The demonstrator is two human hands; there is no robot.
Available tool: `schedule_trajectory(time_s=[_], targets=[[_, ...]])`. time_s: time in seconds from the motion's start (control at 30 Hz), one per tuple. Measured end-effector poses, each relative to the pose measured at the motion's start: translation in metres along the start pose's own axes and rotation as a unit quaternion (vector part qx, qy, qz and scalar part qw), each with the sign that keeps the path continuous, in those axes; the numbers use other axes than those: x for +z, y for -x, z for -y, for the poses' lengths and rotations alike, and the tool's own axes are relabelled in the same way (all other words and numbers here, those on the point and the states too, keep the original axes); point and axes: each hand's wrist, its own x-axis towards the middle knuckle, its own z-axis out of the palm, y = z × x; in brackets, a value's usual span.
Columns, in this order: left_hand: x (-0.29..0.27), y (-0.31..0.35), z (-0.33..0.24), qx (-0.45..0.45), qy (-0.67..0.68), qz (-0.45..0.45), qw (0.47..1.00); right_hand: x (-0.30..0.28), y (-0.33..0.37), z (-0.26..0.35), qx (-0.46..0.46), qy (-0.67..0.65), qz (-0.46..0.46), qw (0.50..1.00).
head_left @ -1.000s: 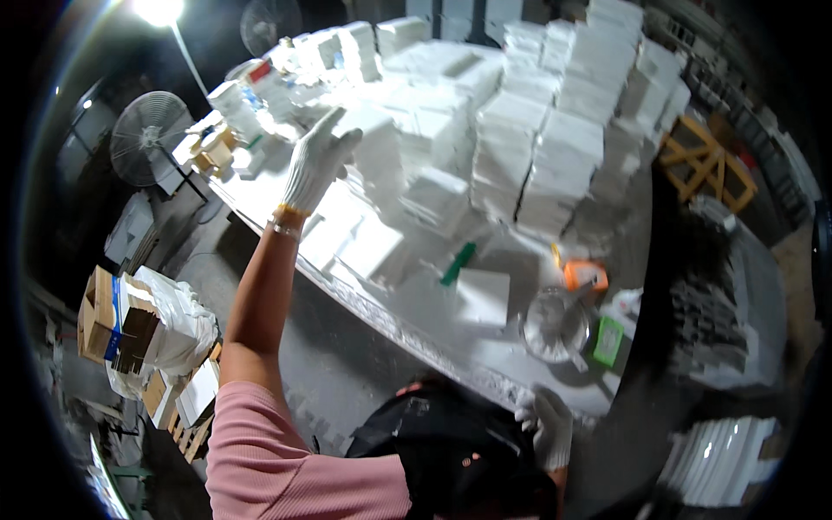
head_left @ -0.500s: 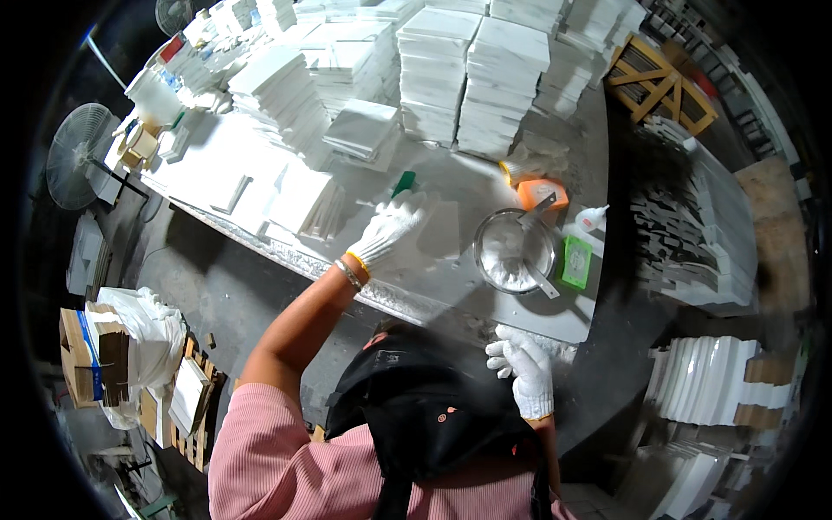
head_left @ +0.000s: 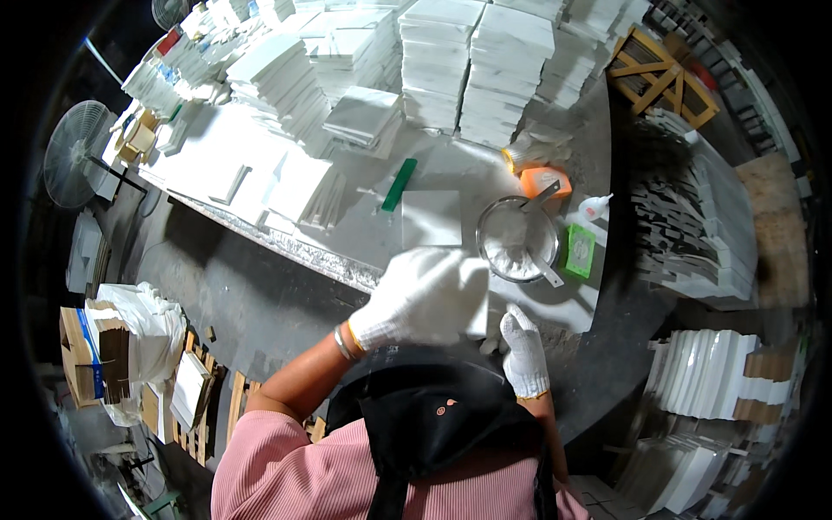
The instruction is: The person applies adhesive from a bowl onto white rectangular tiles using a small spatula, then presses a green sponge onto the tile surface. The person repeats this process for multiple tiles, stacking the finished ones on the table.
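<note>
My left hand (head_left: 414, 299), in a white knit glove, is closed on a white square tile (head_left: 476, 299) raised over the near table edge. The glove is blurred and hides much of that tile. My right hand (head_left: 525, 351), gloved too, is just right of it with fingers stretched, holding nothing I can see. A second white tile (head_left: 432, 218) lies flat on the table beyond my left hand. Beside that tile lies a green strip (head_left: 399, 185). To its right stands a metal bowl (head_left: 479, 245) of white powder or paste, with scrapers (head_left: 543, 196) resting in it.
Tall stacks of white tiles (head_left: 507, 74) fill the far side of the table. An orange container (head_left: 546, 183), a green box (head_left: 579, 250) and a small white bottle (head_left: 594, 207) surround the bowl. A standing fan (head_left: 80, 156) is at far left, a wooden crate (head_left: 663, 78) at far right.
My left hand has come back toward me and right, from beside the green strip, and now holds a tile. The strip is uncovered. My right hand has moved slightly, its fingers straighter.
</note>
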Motion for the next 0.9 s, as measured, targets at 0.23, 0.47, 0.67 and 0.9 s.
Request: schedule_trajectory(time_s=[0.23, 0.47, 0.67, 0.9], targets=[[0.049, 0.02, -0.012, 0.032, -0.072, 0.029, 0.996, 0.022, 0.0, 0.02, 0.012, -0.177, -0.068, 0.982], [0.054, 0.009, 0.017, -0.074, -0.087, -0.115, 0.987, -0.011, 0.012, -0.008, -0.088, -0.038, -0.083, 0.992], [0.053, 0.036, 0.029, -0.231, 0.47, -0.121, 0.843, -0.023, 0.013, 0.003, -0.191, 0.002, -0.121, 0.974], [0.061, 0.023, 0.006, -0.254, 0.719, 0.08, 0.642, -0.018, 0.02, 0.022, -0.307, 0.318, -0.109, 0.89]])
